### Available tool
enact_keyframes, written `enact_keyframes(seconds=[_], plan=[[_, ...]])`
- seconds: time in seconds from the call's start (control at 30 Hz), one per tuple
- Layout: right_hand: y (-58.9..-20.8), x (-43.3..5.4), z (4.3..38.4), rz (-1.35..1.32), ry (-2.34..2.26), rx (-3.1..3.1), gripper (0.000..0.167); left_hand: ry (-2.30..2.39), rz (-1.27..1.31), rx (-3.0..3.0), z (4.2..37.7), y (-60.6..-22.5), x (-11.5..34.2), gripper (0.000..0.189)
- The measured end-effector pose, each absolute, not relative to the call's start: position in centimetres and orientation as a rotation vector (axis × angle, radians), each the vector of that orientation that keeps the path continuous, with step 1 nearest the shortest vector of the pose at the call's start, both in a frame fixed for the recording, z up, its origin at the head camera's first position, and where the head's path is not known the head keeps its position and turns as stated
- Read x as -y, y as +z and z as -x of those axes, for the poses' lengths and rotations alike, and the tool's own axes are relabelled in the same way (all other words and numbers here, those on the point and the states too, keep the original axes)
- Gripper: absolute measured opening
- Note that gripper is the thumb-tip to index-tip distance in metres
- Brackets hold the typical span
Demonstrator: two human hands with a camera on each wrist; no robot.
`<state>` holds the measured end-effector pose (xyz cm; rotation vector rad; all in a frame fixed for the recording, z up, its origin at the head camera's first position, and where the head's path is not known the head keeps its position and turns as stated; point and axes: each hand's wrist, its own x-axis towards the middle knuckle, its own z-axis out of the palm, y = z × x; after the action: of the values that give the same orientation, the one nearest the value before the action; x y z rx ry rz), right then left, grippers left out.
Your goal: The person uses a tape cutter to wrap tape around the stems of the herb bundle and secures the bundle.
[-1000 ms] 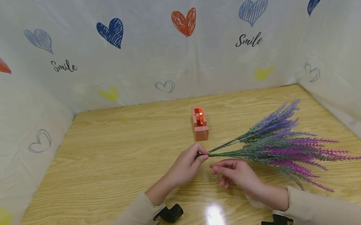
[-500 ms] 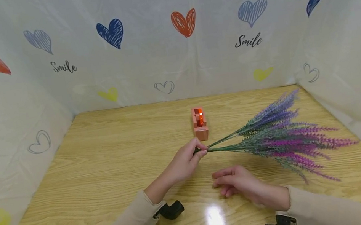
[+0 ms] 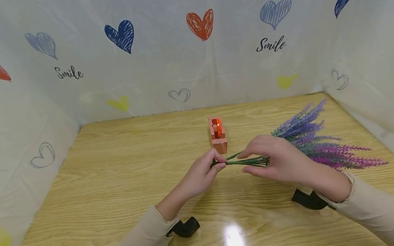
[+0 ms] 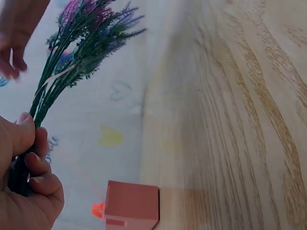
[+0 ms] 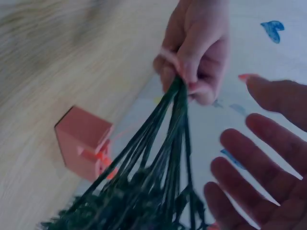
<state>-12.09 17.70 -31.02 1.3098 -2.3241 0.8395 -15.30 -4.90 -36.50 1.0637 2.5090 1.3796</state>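
A bunch of artificial lavender, with green stems and purple and magenta spikes, extends to the right over the table. My left hand pinches the gathered stem ends between thumb and fingers. Over the stems, closer to the blossoms, my right hand is spread with thumb and fingers apart. From the right wrist, the fingers look extended beside the stems, not wrapped round them. Beyond the left hand stands a pink tape dispenser carrying an orange-red roll.
The wooden table is bounded by a pale curtain printed with hearts and "Smile". Black wrist-worn devices project from both beige sleeves.
My right hand has moved up and right from below the bunch to over the stems, its fingers spreading. My left hand keeps its grip, raised slightly since a second ago.
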Motion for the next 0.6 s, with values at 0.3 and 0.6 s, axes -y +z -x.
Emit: enact_keyframes(seconds=[0.3, 0.6], plan=[[-32.3, -18.5, 15.1, -1.197, 0.601, 2.737, 0.031, 1.355, -1.033, -2.507, 15.4, -37.4, 4.9, 0.006], [-33.5, -18.6, 15.9, -1.364, 0.727, 2.802, 0.013, 1.3, -1.058, -2.597, 15.5, -37.8, 4.8, 0.007]])
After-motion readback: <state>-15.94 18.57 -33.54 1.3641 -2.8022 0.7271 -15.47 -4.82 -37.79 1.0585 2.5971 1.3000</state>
